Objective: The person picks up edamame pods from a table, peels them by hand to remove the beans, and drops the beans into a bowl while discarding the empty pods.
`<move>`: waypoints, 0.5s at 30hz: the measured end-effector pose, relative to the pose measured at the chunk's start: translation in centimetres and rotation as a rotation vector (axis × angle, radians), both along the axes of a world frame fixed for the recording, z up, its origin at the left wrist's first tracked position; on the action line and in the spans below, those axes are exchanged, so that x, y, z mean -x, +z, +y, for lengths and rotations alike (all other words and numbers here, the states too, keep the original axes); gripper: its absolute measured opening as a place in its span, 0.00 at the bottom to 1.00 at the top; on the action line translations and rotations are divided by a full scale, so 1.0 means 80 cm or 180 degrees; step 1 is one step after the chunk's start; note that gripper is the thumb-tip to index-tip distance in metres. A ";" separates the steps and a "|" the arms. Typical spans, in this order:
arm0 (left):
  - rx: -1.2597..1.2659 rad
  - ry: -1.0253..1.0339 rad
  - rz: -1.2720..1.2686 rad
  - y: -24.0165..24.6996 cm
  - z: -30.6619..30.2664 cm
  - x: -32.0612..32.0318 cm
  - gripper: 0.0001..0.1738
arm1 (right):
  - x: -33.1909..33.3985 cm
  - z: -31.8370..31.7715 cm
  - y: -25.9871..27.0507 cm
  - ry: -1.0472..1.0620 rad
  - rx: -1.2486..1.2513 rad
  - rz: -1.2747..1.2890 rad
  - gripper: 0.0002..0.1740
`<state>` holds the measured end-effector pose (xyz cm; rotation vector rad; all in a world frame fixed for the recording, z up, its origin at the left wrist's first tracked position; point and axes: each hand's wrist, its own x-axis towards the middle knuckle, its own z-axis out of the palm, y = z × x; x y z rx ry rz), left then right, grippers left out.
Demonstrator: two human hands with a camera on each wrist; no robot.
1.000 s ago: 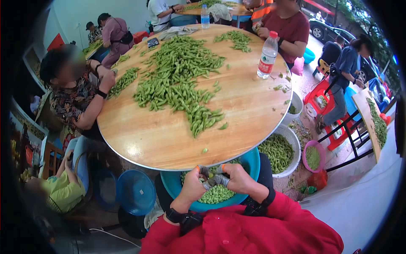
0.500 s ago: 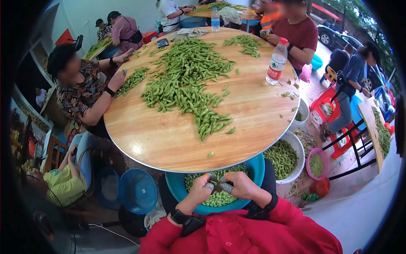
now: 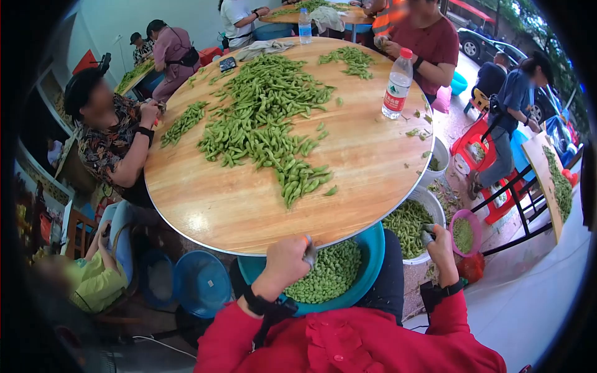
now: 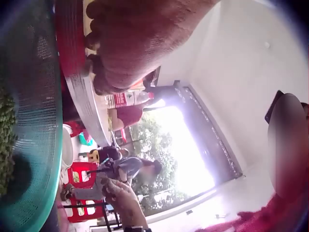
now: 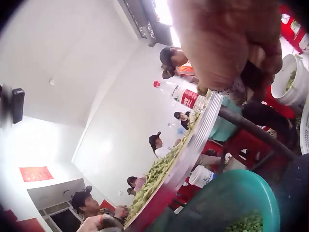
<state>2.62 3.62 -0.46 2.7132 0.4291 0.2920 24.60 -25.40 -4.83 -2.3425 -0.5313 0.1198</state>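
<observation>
A round blue plastic tub sits on the floor at far left, below the round, pale wooden worktop with its metal-banded edge. A loose heap of fuzzy green bean pods spreads across the smooth boards, near a clear plastic water bottle with a red cap on the far right side.

The left hand hovers at the worktop's near edge, directly above the teal plastic basin. Its fingers are curled, their tips wrapped in grey covers; whether they pinch anything cannot be told. The basin rests in the red-sleeved person's lap, half tucked under the worktop, and is filled with small, rounded, shelled green beans.

Just right of it on the floor stands a white plastic bucket holding a pile of flat green pods. The right hand reaches out over the bucket's near rim, well apart from the left hand; its fingers are bent and also grey-tipped, and it is unclear whether they grip anything.

Beside the bucket, further right, a small round pink plastic bowl holds fine green bits.
</observation>
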 end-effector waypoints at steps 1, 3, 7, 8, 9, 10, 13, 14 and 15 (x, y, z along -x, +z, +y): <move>0.0046 -0.0082 -0.0060 0.012 -0.005 0.005 0.13 | 0.001 0.001 -0.002 0.0022 -0.0070 0.0052 0.09; 0.0150 -0.0254 -0.0185 0.028 -0.014 0.013 0.12 | 0.008 0.006 0.004 0.0054 -0.0198 0.0150 0.08; 0.0232 -0.0051 -0.0708 0.027 -0.002 -0.037 0.15 | 0.022 0.038 0.021 0.0278 -0.0253 0.0165 0.08; 0.0231 0.0035 -0.0809 0.024 0.003 -0.058 0.16 | 0.024 0.043 0.017 0.0343 -0.0421 0.0158 0.09; 0.0235 0.0123 -0.0908 0.020 0.008 -0.078 0.17 | 0.030 0.050 0.025 0.0379 -0.0364 0.0201 0.09; -0.0014 0.0150 -0.0841 0.016 0.013 -0.098 0.16 | 0.036 0.060 0.037 0.0415 -0.0308 0.0250 0.08; -0.0482 0.0143 -0.0574 -0.004 0.025 -0.134 0.15 | 0.048 0.076 0.043 0.0607 -0.0406 0.0450 0.08; -0.0452 0.0071 -0.0442 -0.014 0.028 -0.138 0.14 | 0.054 0.083 0.047 0.0711 -0.0694 0.0528 0.09; -0.0423 -0.0001 -0.0308 -0.018 0.030 -0.140 0.14 | 0.061 0.090 0.050 0.0815 -0.0985 0.0607 0.09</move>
